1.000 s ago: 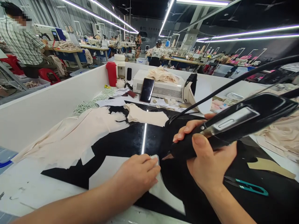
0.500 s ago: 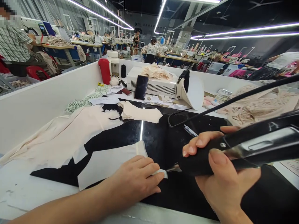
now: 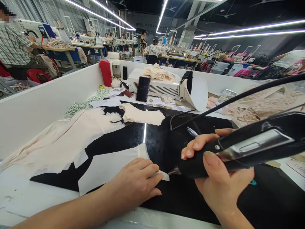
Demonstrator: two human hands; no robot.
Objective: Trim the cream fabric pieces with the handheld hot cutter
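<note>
My left hand (image 3: 139,178) lies over the right end of a flat white fabric piece (image 3: 105,165), fingers close together and pressed on it. A narrow white end (image 3: 165,176) of this piece sticks out past the fingertips. My right hand (image 3: 219,173) is wrapped round a black corded hand tool (image 3: 259,144) with a silver panel. Its slim metal tip (image 3: 174,171) points left and seems to meet the narrow fabric end; whether they touch I cannot tell. Under both hands is a glossy black work surface (image 3: 159,149).
Cream fabric (image 3: 69,136) is spread at the left, and a stacked cream piece (image 3: 143,115) lies ahead. Behind stand a phone (image 3: 143,89), a vented white box (image 3: 162,87) and a white lamp-like cone (image 3: 196,90). A pen (image 3: 192,131) and a black cable (image 3: 214,108) lie right.
My right hand and the tool have shifted slightly left. The narrow fabric end by the tip now looks more rounded. My left hand has barely moved on the fabric.
</note>
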